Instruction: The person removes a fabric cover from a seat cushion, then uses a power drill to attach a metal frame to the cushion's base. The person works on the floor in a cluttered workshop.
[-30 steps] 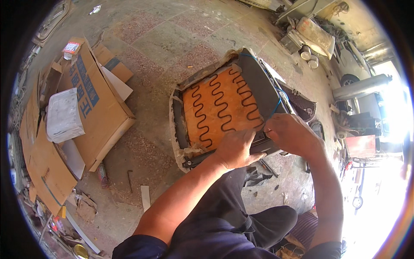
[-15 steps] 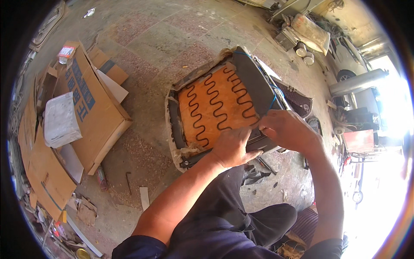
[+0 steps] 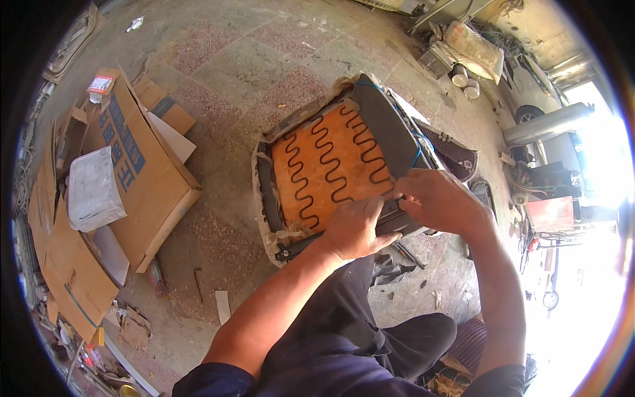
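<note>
An upturned seat cushion (image 3: 301, 155) is in front of my knees, orange underneath with black zigzag springs across it and a dark frame (image 3: 377, 109) round it. Pale fabric is folded over its rim, and a blue cord (image 3: 418, 156) runs along the right side. My left hand (image 3: 357, 225) grips the near edge of the frame, thumb stretched to the right. Close beside it, at the near right corner, my right hand (image 3: 440, 202) has its fingers bent in a pinch. Whatever lies between those fingertips is hidden.
Flattened cardboard boxes (image 3: 149, 178) lie on the left with a whitish plastic panel (image 3: 96, 188) on top. Beyond the seat is a dark patterned fabric piece (image 3: 453, 155). A black strip-like part (image 3: 409, 255) lies by my knee. Metal parts and cylinders (image 3: 463, 79) stand at the far right.
Both hands stay at the near right corner of the seat, with barely any shift of the fingers. The whole picture has moved slightly.
</note>
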Tool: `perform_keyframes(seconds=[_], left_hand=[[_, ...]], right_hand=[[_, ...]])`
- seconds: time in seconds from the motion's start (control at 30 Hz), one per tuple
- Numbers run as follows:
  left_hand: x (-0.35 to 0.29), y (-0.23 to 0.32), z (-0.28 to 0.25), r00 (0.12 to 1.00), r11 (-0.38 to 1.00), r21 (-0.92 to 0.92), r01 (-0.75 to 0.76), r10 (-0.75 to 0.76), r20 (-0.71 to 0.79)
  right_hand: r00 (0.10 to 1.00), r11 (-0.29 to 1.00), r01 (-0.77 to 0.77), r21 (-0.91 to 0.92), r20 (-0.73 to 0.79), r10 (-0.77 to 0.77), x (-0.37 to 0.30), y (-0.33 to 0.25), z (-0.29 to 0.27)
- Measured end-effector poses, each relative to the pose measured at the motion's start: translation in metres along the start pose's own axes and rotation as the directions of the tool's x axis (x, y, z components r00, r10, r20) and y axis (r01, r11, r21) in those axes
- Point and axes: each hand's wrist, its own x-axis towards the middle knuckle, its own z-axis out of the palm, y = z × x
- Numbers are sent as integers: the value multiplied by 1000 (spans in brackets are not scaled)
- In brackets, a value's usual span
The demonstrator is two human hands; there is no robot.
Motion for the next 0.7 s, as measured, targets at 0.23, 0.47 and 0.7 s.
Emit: perform_keyframes(seconds=[0.23,0.47,0.7], left_hand=[[1,0,-1,1000,1000,15,2,-2,20],[3,4,-4,1000,1000,21,-16,17,-8],[-2,-1,1,999,999,0,38,-38,37]], right_hand=[[999,996,-13,-89,-32,10,2,5,11],[1000,998,15,-60,2,-15,1,7,4],[1000,996,-25,-90,1,26,4,6,7]])
